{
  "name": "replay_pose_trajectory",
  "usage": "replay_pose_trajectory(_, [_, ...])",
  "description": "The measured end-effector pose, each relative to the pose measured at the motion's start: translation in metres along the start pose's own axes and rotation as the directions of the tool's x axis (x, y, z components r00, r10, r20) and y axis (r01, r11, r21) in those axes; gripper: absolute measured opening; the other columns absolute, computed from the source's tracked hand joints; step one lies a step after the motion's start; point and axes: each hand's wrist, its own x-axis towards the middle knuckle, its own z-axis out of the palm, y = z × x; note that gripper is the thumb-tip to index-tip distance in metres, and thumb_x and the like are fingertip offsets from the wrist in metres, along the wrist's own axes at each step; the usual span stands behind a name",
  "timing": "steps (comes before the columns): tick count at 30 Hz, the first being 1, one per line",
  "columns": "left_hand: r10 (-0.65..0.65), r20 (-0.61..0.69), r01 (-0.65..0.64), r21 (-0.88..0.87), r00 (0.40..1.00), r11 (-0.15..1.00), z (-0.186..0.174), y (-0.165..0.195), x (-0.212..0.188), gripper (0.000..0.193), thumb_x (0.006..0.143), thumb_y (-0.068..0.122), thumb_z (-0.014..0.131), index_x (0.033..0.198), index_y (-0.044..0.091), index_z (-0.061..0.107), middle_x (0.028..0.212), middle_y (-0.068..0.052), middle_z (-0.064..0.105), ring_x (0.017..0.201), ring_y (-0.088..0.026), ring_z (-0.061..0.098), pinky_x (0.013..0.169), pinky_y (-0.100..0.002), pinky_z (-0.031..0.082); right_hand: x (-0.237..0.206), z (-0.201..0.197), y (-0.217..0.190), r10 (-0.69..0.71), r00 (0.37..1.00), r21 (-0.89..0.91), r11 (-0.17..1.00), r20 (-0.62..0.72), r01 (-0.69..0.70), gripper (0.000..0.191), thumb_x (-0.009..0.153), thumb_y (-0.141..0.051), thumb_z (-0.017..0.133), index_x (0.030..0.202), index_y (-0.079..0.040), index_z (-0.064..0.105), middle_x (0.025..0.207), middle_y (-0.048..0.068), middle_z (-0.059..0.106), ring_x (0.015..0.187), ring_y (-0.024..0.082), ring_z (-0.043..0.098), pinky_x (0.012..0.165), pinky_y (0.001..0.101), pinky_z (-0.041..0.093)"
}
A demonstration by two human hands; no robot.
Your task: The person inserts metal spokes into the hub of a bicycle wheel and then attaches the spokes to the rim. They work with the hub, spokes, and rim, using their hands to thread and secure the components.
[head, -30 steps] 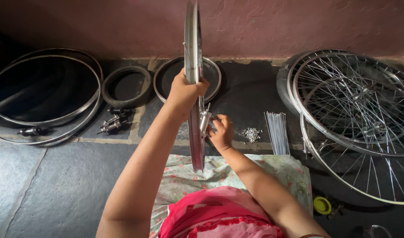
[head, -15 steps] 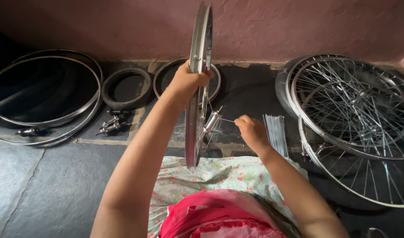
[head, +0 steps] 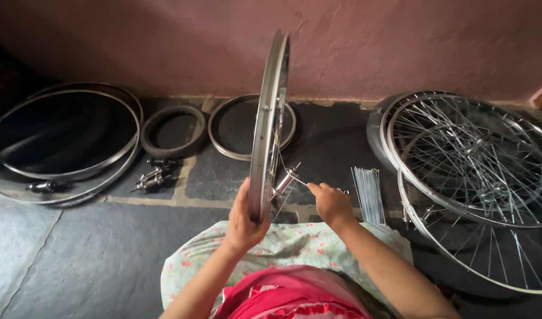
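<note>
A bare metal bicycle rim stands upright on edge, leaning slightly right at the top. My left hand grips its lower part, just above a floral cloth on my lap. A wheel hub hangs inside the rim with a few thin spokes attached. My right hand pinches the end of a spoke that reaches toward the hub.
A bundle of loose spokes lies on the dark stone floor right of my hand. Spoked wheels are stacked at the right. Empty rims, a small tyre, another rim and hub parts lie by the pink wall.
My left hand slid from the rim's upper part down to its lower part. The rim tilted rightward. My right hand moved away from the hub to the right, holding a spoke.
</note>
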Motion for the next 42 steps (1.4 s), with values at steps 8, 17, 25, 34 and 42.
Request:
replay_pose_trajectory(8, [-0.311,0.126,0.335,-0.303,0.942,0.892,0.013,0.002,0.016,0.051,0.079,-0.011,0.061,0.128,0.004,0.055,0.121,-0.011,0.072,0.106,-0.016,0.071,0.092,-0.03,0.056,-0.021,-0.008,0.003,-0.034,0.999,0.058,0.998,-0.037,0.036,0.038,0.092,-0.011,0.05,0.126,-0.02,0.066,0.1,0.009,0.071,0.091,0.036,0.07,0.077,0.0502,0.056])
replay_pose_trajectory(17, [-0.421,0.262,0.492,-0.553,0.869,0.672,0.001,0.078,0.113,0.058,0.073,-0.013,0.056,0.126,0.007,0.048,0.121,-0.005,0.063,0.116,-0.015,0.062,0.095,-0.032,0.056,-0.06,-0.018,0.008,-0.124,0.976,0.393,0.918,0.179,0.045,0.047,0.084,0.001,0.056,0.128,-0.014,0.063,0.099,0.01,0.075,0.089,0.027,0.074,0.077,0.0396,0.058])
replay_pose_trajectory(25, [-0.387,0.229,0.449,-0.426,0.893,0.785,-0.016,0.086,0.093,0.06,0.074,-0.011,0.055,0.131,0.007,0.053,0.112,-0.006,0.062,0.098,-0.015,0.057,0.087,-0.029,0.049,-0.05,-0.027,-0.011,-0.401,0.907,0.802,0.58,0.132,0.139,0.023,0.091,-0.002,0.06,0.11,-0.006,0.074,0.099,0.012,0.079,0.093,0.025,0.077,0.085,0.0361,0.06])
replay_pose_trajectory(34, [-0.324,0.168,0.364,-0.358,0.931,0.86,-0.015,0.081,0.069,0.059,0.074,-0.006,0.057,0.132,0.006,0.056,0.116,-0.008,0.065,0.103,-0.016,0.062,0.093,-0.031,0.05,-0.016,-0.047,-0.056,-0.681,0.621,0.209,0.591,-0.389,0.779,0.023,0.09,-0.008,0.066,0.113,-0.014,0.063,0.103,0.014,0.069,0.1,0.038,0.068,0.083,0.0459,0.054])
replay_pose_trajectory(42, [-0.421,0.085,0.429,-0.112,0.903,0.896,-0.024,0.092,0.055,0.049,0.08,0.009,0.067,0.127,0.008,0.058,0.103,-0.013,0.071,0.09,-0.022,0.07,0.082,-0.035,0.055,0.021,-0.035,-0.063,-0.538,0.66,0.215,0.666,-0.524,0.714,0.029,0.093,0.0,0.064,0.12,-0.013,0.065,0.104,0.009,0.072,0.094,0.03,0.072,0.077,0.0391,0.057])
